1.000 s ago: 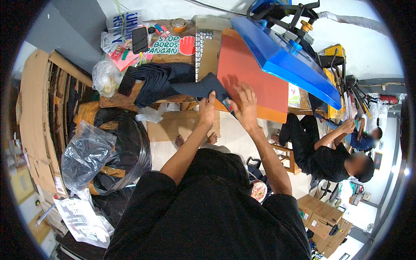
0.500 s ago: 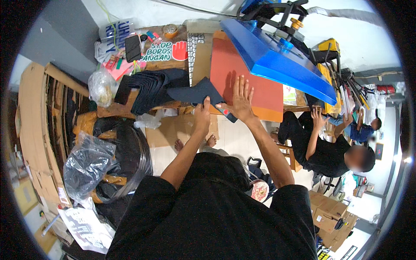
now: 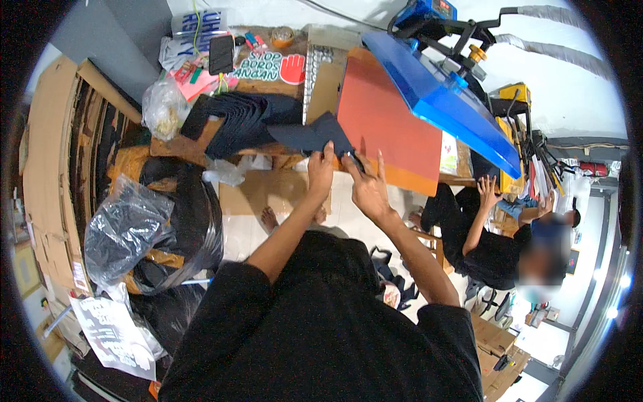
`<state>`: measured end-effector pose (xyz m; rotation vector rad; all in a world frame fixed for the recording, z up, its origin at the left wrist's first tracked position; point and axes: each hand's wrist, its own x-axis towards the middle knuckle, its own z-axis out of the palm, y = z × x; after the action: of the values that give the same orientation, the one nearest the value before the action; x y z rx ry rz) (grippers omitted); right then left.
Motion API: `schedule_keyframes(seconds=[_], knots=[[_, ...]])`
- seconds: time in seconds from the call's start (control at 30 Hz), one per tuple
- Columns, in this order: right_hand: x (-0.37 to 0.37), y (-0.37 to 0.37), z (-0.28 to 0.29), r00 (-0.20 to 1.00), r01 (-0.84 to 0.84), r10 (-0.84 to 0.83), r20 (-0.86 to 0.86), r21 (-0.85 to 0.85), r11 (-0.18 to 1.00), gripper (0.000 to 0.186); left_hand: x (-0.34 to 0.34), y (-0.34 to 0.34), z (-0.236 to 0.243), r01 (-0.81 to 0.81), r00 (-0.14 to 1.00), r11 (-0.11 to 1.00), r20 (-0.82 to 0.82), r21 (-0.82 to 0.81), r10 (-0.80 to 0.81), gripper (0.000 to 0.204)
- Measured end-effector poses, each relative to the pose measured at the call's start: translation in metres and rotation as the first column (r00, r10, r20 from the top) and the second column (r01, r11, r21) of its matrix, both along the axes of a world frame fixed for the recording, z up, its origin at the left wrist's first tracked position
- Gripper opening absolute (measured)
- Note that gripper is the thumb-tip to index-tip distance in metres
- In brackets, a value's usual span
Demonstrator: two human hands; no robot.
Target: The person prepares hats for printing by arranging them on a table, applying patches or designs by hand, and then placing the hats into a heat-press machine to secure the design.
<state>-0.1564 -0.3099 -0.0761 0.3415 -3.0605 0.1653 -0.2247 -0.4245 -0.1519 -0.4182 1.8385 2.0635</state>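
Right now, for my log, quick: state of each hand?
Left hand: closed, pinching the dark fabric piece.
Right hand: at its near end; grip cannot be told.

Lamps (image 3: 625, 278) glare at right, fisheye edges bending.

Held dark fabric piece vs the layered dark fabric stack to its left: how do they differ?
- Layers: the held fabric piece looks like one smooth sheet; the fabric stack shows many ridged, overlapping edges.
- Bulk: the held piece looks thin; the stack is clearly thicker.
- Handling: the left hand and right hand are at the piece's near edge; neither touches the stack, which lies on the wooden table.

Shared: both are dark, navy-to-black.
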Motion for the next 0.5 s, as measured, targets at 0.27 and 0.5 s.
schedule_keyframes(seconds=[0.27,0.5], knots=[[-0.039,0.025,0.021,0.998,0.005,-0.023,-0.055,-0.315,0.949,0.065,-0.010,0.005,0.009,-0.094,0.993,0.996,-0.078,-0.013,0.093,0.052],[-0.048,0.026,0.034,0.979,-0.173,0.183,0.089,-0.113,0.978,0.059,-0.015,0.012,-0.005,-0.040,0.997,0.994,-0.072,-0.102,0.033,0.053]])
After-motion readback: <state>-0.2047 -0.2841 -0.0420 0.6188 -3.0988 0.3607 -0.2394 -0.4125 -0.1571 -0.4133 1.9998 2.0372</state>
